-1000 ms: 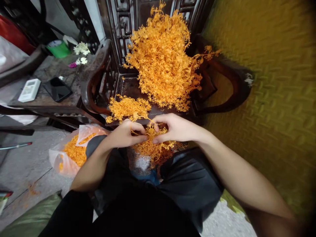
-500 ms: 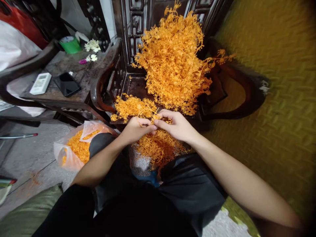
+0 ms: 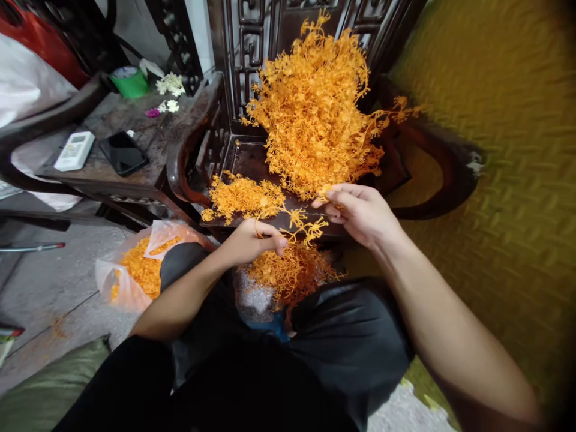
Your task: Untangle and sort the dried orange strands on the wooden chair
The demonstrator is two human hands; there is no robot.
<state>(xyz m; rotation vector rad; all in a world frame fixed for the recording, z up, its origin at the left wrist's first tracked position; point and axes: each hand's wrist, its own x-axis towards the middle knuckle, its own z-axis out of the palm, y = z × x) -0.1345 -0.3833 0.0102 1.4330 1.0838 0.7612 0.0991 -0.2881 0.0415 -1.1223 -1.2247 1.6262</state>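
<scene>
Our left hand [image 3: 254, 243] pinches 1 orange sprig [image 3: 312, 231], its branched tips reaching rightward, below our right hand [image 3: 362, 215], whose fingertips grip a small orange piece [image 3: 323, 191]. On the dark wooden chair [image 3: 249, 159], a tall orange heap [image 3: 319, 114] rises beyond our right hand; a smaller pile [image 3: 243, 197] lies just past our left. Loose orange stems [image 3: 294, 276] sit beneath the sprig.

The large far heap [image 3: 321, 114] is bright orange, and the small heap [image 3: 245, 197] on its left also. The sprig [image 3: 297, 217] is of a yellower orange. The chair [image 3: 249, 157] is dark brown, its back having an angular lattice pattern. At right, the covering [image 3: 517, 180] is mustard, with a raised woven-like pattern. The left remote control [image 3: 74, 151] is white.
</scene>
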